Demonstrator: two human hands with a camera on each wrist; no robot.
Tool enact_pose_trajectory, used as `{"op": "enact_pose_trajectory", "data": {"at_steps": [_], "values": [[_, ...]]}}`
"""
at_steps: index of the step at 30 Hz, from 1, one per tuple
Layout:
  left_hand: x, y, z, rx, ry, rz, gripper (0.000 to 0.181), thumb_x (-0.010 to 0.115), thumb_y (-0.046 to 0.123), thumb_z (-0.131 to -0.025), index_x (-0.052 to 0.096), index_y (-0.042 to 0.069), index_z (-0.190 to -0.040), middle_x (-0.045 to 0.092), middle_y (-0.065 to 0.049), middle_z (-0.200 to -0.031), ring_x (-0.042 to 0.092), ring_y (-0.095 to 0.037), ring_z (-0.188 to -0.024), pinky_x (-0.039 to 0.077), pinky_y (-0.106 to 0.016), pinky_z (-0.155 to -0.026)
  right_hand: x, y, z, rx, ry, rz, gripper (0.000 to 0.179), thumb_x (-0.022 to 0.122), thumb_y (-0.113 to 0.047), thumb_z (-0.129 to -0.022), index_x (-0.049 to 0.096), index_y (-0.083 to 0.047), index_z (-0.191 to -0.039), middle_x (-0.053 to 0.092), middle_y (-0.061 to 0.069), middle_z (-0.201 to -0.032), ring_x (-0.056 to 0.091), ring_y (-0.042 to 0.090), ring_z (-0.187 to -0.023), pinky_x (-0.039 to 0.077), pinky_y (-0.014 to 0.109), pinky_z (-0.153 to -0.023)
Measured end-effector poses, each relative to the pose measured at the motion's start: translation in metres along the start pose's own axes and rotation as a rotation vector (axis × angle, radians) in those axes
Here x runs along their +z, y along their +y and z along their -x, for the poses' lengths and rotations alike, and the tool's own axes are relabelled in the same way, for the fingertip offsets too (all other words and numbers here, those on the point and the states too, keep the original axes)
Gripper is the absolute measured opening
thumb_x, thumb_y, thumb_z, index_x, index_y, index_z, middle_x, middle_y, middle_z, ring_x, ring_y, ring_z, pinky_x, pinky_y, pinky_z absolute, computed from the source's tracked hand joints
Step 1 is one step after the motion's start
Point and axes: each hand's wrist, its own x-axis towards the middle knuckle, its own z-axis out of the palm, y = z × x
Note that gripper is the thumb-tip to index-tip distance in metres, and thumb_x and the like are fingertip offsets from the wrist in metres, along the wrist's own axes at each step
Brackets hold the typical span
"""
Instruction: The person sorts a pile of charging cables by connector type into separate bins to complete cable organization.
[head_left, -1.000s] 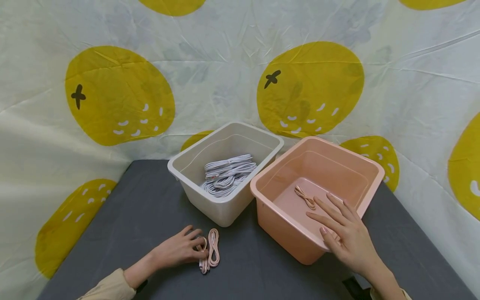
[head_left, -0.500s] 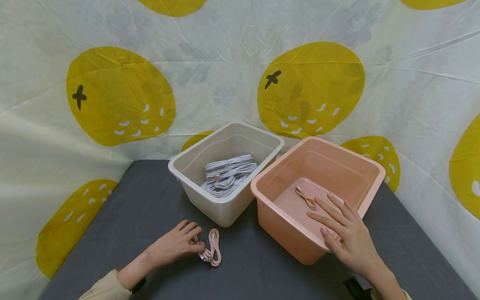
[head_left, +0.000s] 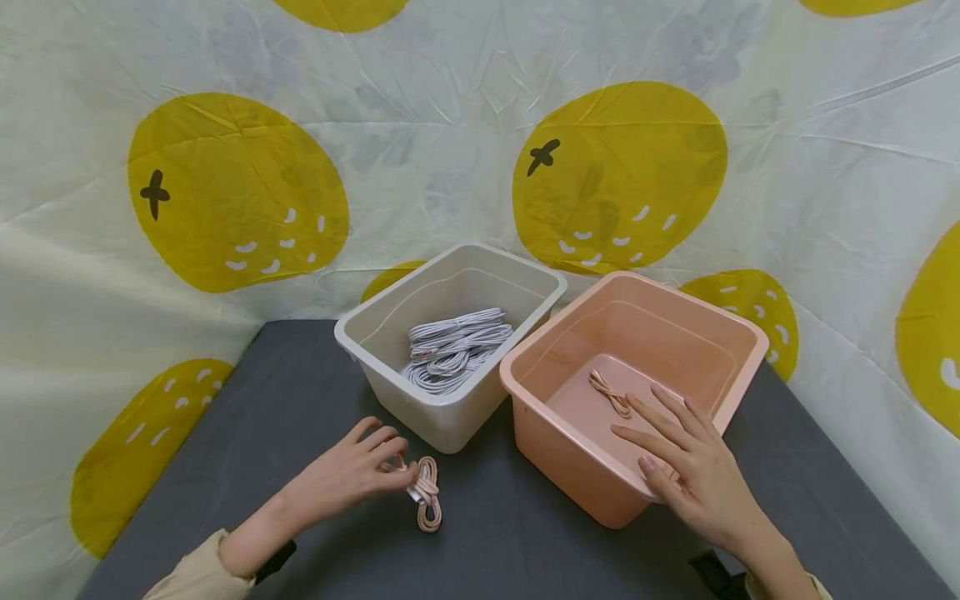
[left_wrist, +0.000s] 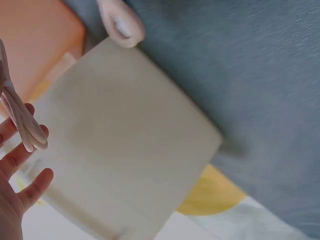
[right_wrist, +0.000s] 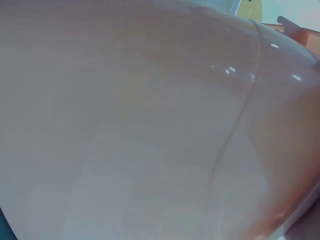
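My left hand (head_left: 352, 471) pinches a coiled pink cable (left_wrist: 25, 120) just above the table, in front of the beige bin. A second coiled pink cable (head_left: 429, 510) lies on the dark table beneath and beside it, partly hidden by the held one. My right hand (head_left: 697, 475) lies with spread, straight fingers over the near rim of the pink bin (head_left: 570, 467), holding nothing. On that bin's floor rests one thin coiled pink cable (head_left: 609, 393), close to my right fingertips. The right wrist view shows mostly a blurred bin surface.
The beige bin (head_left: 397, 400) stands left of the pink one and holds several bundled white cables (head_left: 457, 346). Both bins sit on a dark table (head_left: 315, 392). Behind rises a white curtain (head_left: 435, 150) printed with yellow fruit.
My left hand has picked up one pink cable from the pair on the table and raised it slightly. The other cable stays down. My right hand keeps its place.
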Motion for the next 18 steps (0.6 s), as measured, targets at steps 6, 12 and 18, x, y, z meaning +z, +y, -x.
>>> {"op": "enact_pose_trajectory", "data": {"at_steps": [6,12,18], "values": [[-0.021,-0.004,-0.013,0.005,0.04,0.029,0.021,0.038,0.018,-0.096,0.05,0.029,-0.109,0.052,0.004,-0.095,0.048,-0.014,-0.092,0.036,-0.039,-0.086,-0.007,0.002,0.002,-0.029,-0.052,0.027,0.032,0.052,-0.028,-0.087,0.058,-0.022,-0.118,0.042,0.001,-0.138,0.023,0.023,-0.136,0.001,0.031,-0.112],[-0.036,-0.012,-0.028,0.017,0.11,0.08,0.018,0.042,0.016,-0.094,0.052,0.026,-0.105,0.051,0.002,-0.094,0.047,-0.016,-0.091,0.035,-0.039,-0.085,-0.016,0.003,0.015,0.069,-0.139,0.086,0.036,0.054,-0.025,-0.085,0.055,-0.024,-0.121,0.033,-0.003,-0.144,0.011,0.016,-0.139,-0.003,0.031,-0.112],[-0.05,-0.022,-0.052,0.027,0.14,0.002,0.024,0.032,0.016,-0.097,0.051,0.027,-0.107,0.051,0.002,-0.092,0.048,-0.015,-0.09,0.037,-0.038,-0.086,-0.021,0.003,0.02,0.113,-0.185,0.087,0.042,0.056,-0.023,-0.084,0.051,-0.027,-0.125,0.029,-0.001,-0.146,0.008,0.016,-0.14,-0.006,0.033,-0.111]]}}
